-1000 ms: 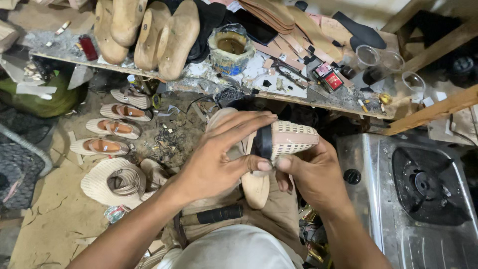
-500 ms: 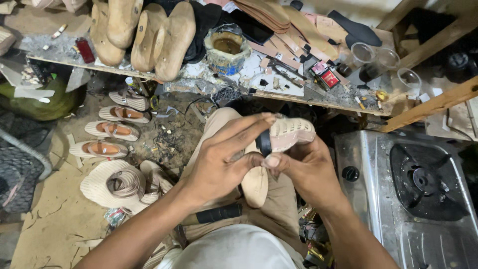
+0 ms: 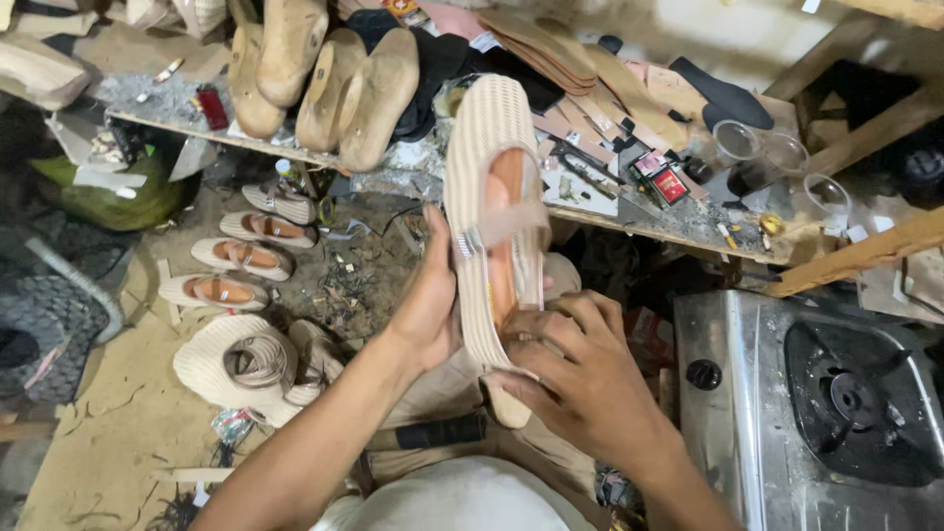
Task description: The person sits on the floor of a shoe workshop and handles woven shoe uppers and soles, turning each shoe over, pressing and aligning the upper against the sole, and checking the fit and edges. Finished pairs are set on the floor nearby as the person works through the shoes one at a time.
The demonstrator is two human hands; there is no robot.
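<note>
Since 0.5 s ago, both hands have turned the cream woven shoe [image 3: 489, 211] upright, opening facing the camera, toe toward the cluttered workbench [image 3: 629, 221]. Left hand [image 3: 430, 300] grasps its left edge, thumb raised. Right hand [image 3: 580, 379] clasps the heel end, fingers curled over it. 3 finished shoes [image 3: 241, 259] lie on the floor, well apart.

arms: bare, no sleeves | top: white | trousers: tan
</note>
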